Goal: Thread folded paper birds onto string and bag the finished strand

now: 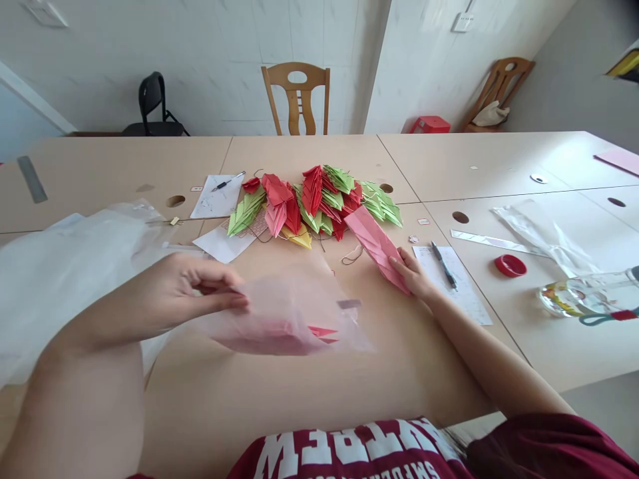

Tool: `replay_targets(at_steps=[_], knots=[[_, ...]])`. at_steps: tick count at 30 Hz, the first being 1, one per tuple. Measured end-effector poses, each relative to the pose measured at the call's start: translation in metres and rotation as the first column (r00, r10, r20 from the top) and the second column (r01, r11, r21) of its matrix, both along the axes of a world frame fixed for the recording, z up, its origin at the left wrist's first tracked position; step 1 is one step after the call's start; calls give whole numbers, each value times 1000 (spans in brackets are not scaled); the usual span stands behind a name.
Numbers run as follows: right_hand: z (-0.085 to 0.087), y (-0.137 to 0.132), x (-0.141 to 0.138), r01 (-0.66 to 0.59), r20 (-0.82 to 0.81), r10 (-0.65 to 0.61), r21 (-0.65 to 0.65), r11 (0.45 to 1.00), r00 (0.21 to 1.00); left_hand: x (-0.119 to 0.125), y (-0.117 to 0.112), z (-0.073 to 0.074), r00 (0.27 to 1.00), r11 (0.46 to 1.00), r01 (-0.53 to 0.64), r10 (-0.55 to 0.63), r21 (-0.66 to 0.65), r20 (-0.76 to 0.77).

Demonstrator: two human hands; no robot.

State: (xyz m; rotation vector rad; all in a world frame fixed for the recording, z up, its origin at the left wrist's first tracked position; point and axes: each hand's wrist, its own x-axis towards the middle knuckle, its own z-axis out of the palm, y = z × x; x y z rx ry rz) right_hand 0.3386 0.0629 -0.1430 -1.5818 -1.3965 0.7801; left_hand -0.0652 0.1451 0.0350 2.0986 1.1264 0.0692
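Observation:
My left hand (200, 293) pinches the upper edge of a frosted plastic bag (284, 299) held over the near part of the table. Pink and red folded paper shows through the bag, and a red pointed tip (324, 334) is visible near its right end. To the right, my right hand (412, 273) is closed on a pink folded paper piece (377, 246), tilted with its far end up and left. Just beyond lies a heap of red, green, pink and yellow folded paper pieces (319, 203) with dark threads around it.
Large translucent plastic bags (74, 266) cover the table's left side. Sheets of paper with pens (444, 266) lie on both sides of the heap. At right are a red tape roll (510, 265), a clear bottle (589, 293) and a plastic wrapper (544, 233). A wooden chair (297, 93) stands behind.

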Motion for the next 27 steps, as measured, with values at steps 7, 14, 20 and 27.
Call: replay_targets(at_steps=[7, 14, 20, 27], knots=[[34, 27, 23, 208, -112, -185, 263, 942, 976, 66, 21, -34, 975, 959, 219, -208, -179, 80], [85, -22, 57, 111, 117, -104, -48, 993, 988, 90, 56, -70, 956, 938, 289, -271, -193, 113], [76, -51, 74, -86, 21, 97, -292, 952, 995, 92, 74, -92, 982, 954, 188, -180, -232, 53], [58, -52, 72, -113, 26, 132, -375, 920, 991, 99, 72, -110, 996, 958, 89, -94, -274, -5]])
